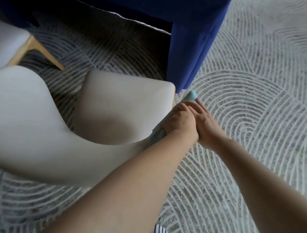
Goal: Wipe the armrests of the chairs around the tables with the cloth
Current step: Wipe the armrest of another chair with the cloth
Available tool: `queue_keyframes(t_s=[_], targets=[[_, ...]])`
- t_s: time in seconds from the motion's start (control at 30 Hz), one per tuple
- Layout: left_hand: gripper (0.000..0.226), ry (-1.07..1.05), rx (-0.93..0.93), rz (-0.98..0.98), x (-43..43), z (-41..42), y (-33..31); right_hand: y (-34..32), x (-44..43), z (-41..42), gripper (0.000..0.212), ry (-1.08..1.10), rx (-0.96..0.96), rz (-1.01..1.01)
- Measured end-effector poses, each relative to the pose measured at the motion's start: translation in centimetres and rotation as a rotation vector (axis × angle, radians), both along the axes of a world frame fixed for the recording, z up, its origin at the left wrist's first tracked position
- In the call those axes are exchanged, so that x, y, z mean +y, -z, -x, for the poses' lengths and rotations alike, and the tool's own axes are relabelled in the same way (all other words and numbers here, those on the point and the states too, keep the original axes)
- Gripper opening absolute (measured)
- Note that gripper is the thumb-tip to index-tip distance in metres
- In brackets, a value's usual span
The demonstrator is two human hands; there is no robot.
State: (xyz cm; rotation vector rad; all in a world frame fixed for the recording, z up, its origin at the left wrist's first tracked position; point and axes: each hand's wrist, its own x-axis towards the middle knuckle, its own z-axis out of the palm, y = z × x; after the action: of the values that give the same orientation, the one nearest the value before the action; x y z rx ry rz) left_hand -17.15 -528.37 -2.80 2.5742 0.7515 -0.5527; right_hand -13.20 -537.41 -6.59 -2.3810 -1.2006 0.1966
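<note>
The left hand [182,119] grips a pale-blue cloth [191,95] on the cream chair [33,121] armrest [137,149]. The right hand [207,128] lies alongside, straight fingers [201,107] touching it.

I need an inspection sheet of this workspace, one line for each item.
Surface: patterned carpet; a cream chair stands on it.
Job's things: light blue cloth lies along the chair's armrest, mostly under the hands.
Clutter: nothing seen.
Hands: left hand grips the cloth; right hand touches its end with fairly straight fingers.
Cables: nothing seen.
Surroundings: blue upholstered furniture behind; second chair with a wooden leg at left.
</note>
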Motion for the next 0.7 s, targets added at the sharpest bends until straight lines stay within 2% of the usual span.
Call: queue_keyframes(t_s=[0.1, 0.3, 0.43, 0.53, 0.7], targets=[[0.056, 0.048, 0.025, -0.001, 0.3, 1.6, -0.5, -1.2, -0.1, 1.9, 0.074, 0.091, 0.056, 0.099], [0.065, 0.247, -0.017, -0.102, 2.0, 7.2, -1.4, -3.3, 0.7, 7.9, 0.087, 0.164, -0.087, 0.199], [0.061, 0.408, -0.083, -0.2, 3.6, 11.6, -2.4, -4.2, 1.6, 12.3, 0.095, 0.197, -0.133, 0.202], [0.042, 0.449, -0.219, -0.266, 5.4, 14.3, -2.7, -5.1, 2.7, 15.2, 0.101, 0.192, -0.15, 0.254], [0.051, 0.532, -0.321, -0.284, 8.6, 17.6, -1.4, -6.7, 5.0, 19.1, 0.098, 0.2, -0.128, 0.362]])
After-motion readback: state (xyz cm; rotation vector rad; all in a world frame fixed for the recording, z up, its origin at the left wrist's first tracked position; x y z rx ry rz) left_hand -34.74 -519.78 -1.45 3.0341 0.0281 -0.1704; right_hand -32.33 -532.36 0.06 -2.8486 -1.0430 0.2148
